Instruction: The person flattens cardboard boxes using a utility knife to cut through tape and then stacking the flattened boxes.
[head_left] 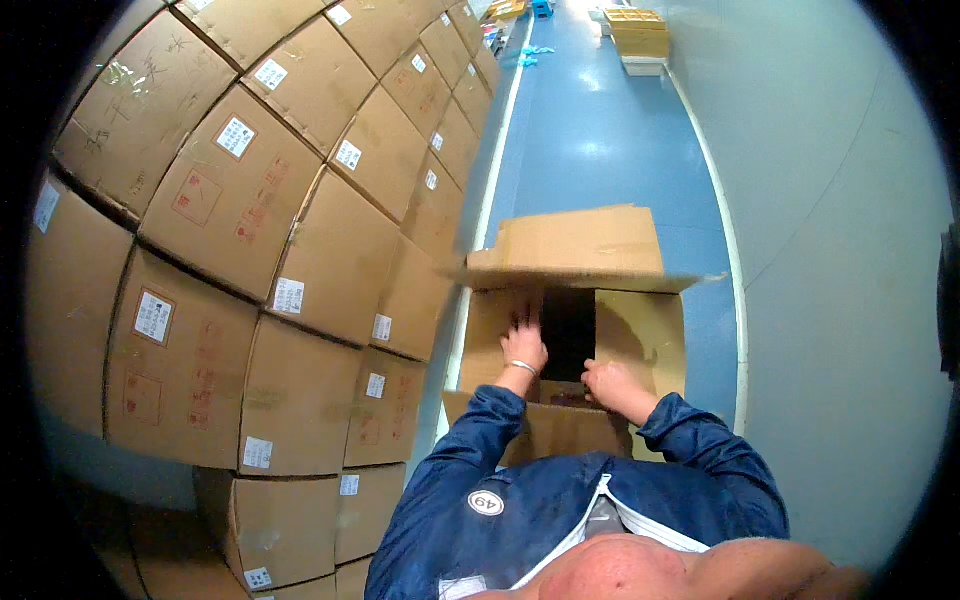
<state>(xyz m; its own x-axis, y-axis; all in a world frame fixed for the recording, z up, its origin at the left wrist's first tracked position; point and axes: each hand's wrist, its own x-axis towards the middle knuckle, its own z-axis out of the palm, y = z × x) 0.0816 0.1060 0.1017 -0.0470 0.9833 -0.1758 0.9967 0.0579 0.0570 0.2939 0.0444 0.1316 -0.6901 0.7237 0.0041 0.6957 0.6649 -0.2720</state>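
An open brown cardboard carton (575, 245) stands in front of me, its far flap raised and its near flap (565, 432) tilted toward my body. Both side flaps are folded inward, with a dark gap between them. My left hand (524, 345), a band on its wrist, lies over the left side flap (490, 325) with fingers stretched forward, slightly blurred. At the near end of the right side flap (642, 325), my right hand (612, 386) has its fingers curled at the flap's inner edge. What lies inside the carton is too dark to make out.
Stacked, labelled cartons (345, 265) form a wall along my left. A grey wall (830, 250) runs along the right. The blue floor (590, 130) stretches ahead to a stack of yellowish crates (640, 40), with blue scraps (535, 52) on the floor at the far left.
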